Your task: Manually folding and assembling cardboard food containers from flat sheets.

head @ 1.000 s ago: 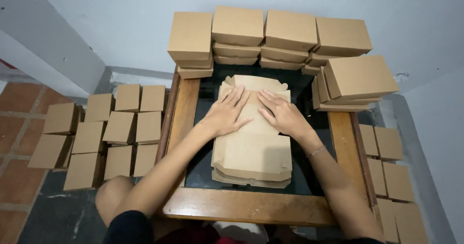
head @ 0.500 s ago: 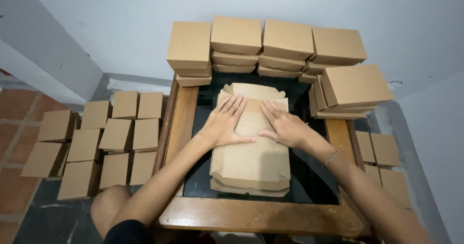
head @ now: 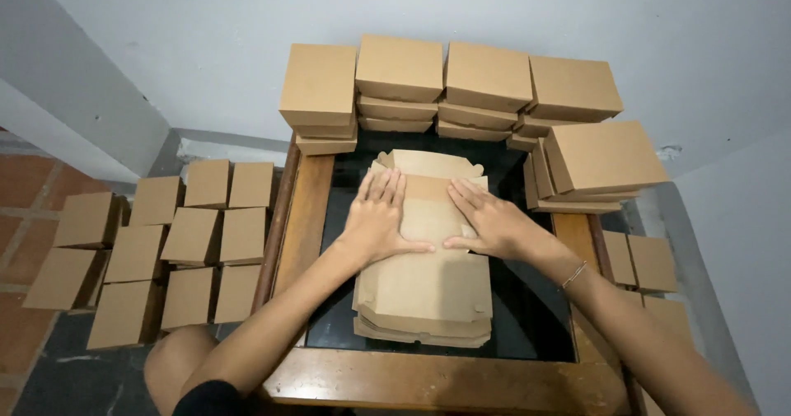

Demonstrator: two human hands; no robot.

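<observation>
Resting on the dark top of a wooden-framed table (head: 428, 379), a stack of flat cardboard blanks (head: 424, 296) lies nearest the person. Both hands press palm-down on its upper sheet, fingers spread and gripping nothing: the left hand (head: 377, 218) on the left half, the right hand (head: 486, 222) beside it, thumbs nearly meeting. Beyond them, folded brown boxes (head: 445, 78) are piled along the table's far edge against the wall. More boxes (head: 189, 235) sit on the floor at left.

Stacked closed boxes (head: 445, 86) are walling off the desk's (head: 305, 210) upper edge and right side; dark glass strips beside the flat cardboard stack (head: 424, 288) are staying open.
</observation>
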